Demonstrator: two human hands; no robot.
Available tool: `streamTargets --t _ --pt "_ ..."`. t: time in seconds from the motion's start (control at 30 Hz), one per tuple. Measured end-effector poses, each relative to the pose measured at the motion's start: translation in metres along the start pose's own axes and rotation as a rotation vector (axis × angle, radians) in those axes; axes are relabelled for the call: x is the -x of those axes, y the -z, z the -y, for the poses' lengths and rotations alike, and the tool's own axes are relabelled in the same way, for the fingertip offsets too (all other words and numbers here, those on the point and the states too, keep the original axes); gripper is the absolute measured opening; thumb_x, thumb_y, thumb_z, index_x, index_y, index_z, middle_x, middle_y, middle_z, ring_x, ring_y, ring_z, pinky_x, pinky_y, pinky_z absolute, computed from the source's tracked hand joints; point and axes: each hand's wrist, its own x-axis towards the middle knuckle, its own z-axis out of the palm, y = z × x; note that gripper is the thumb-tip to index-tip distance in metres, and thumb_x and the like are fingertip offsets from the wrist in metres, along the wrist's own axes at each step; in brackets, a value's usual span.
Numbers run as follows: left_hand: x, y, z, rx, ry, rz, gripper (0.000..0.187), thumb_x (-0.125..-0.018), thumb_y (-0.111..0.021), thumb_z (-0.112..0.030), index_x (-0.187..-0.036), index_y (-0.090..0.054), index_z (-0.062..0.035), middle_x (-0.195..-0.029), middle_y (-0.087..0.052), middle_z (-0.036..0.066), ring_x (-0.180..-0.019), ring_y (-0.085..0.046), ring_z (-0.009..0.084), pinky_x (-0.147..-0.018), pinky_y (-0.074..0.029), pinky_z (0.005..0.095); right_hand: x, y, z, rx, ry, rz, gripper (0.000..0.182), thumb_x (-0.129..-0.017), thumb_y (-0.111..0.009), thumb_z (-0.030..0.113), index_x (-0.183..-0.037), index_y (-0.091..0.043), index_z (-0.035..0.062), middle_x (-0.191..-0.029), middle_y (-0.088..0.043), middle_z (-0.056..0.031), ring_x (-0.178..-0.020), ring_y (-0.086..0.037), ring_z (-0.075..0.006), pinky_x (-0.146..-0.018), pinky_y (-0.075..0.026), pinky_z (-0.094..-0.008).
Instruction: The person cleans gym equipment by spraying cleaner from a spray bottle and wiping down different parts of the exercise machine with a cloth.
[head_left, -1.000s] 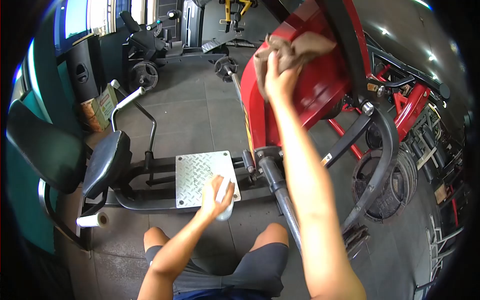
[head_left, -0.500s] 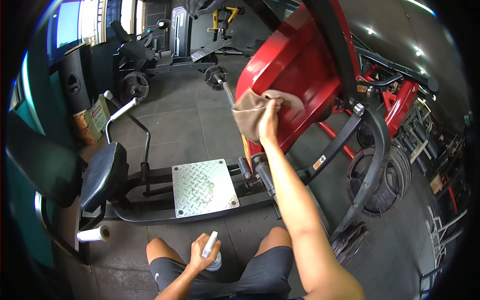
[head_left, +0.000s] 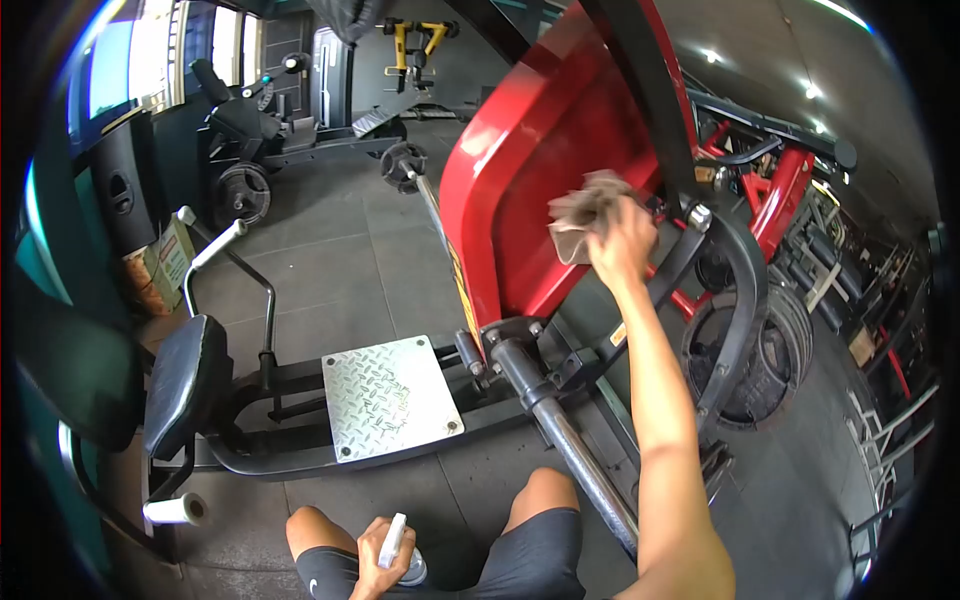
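Observation:
My right hand [head_left: 626,243] is closed on a brown cloth [head_left: 585,215], blurred by motion, in front of the red panel [head_left: 500,190] of a gym machine. Whether the cloth touches the panel at this instant is hard to tell. Low between my knees, my left hand [head_left: 376,560] grips a spray bottle [head_left: 393,542] with a white trigger head; its clear lower part [head_left: 414,570] shows beside my fingers. A bare metal bar [head_left: 580,455] sticks out from the machine's base toward me, left of my right forearm.
A diamond-plate footplate [head_left: 395,400] lies on the machine's black frame. The padded seat [head_left: 187,385] and white-gripped handle [head_left: 218,245] are at left. Weight plates [head_left: 745,360] hang at right. A speaker [head_left: 125,185] stands by the far-left wall.
My right hand has carried the cloth from the red panel's left edge rightward across its face. The view has shifted, exposing the metal bar. My left hand keeps its hold on the bottle.

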Motion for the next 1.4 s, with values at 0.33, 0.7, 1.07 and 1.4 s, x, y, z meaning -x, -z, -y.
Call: streamTargets --t 0.33,0.7,1.07,1.4 --pt "0.002 -0.032 0.016 -0.019 -0.025 0.139 0.015 -0.093 -0.068 -0.013 -0.095 -0.065 0.0014 -0.078 -0.060 0.011 -0.071 -0.059 0.0202 -0.064 -0.048 0.0348 0.114 -0.107 0.092 -0.597 -0.106 0.553 0.063 -0.102 -0.041 0.040 -0.067 -0.068 -0.0041 -0.073 -0.067 -0.0289 -0.077 -0.067 -0.0447 -0.083 -0.049 -0.0552" --pt "0.002 -0.025 0.025 -0.064 0.073 0.085 0.021 -0.093 -0.071 -0.015 -0.104 -0.067 0.0028 -0.085 -0.069 0.008 -0.078 -0.063 0.0154 -0.067 -0.051 0.0303 -0.018 -0.106 -0.038 -0.234 -0.611 -0.167 0.064 -0.097 -0.058 0.034 -0.142 -0.042 -0.0083 -0.149 -0.030 -0.0391 -0.139 -0.030 -0.0530 -0.118 -0.025 -0.0555" --pt "-0.006 -0.024 0.010 0.024 -0.079 -0.046 0.022 -0.090 -0.071 -0.017 -0.099 -0.068 0.0021 -0.080 -0.066 0.014 -0.073 -0.064 0.0223 -0.064 -0.050 0.0347 0.062 -0.035 0.078 -0.541 -0.101 -0.491 0.059 -0.095 -0.060 0.024 -0.146 -0.043 -0.0003 -0.149 -0.039 -0.0325 -0.140 -0.034 -0.0537 -0.115 -0.028 -0.0601" --pt "-0.055 -0.013 0.015 -0.064 -0.213 -0.047 0.017 -0.082 -0.070 -0.009 -0.072 -0.061 0.0000 -0.067 -0.060 0.015 -0.060 -0.059 0.0298 -0.056 -0.045 0.0414 -0.217 0.088 0.142 0.096 0.419 0.309 0.024 -0.083 -0.061 0.032 -0.084 -0.075 0.0123 -0.096 -0.073 -0.0105 -0.100 -0.066 -0.0305 -0.096 -0.044 -0.0519"
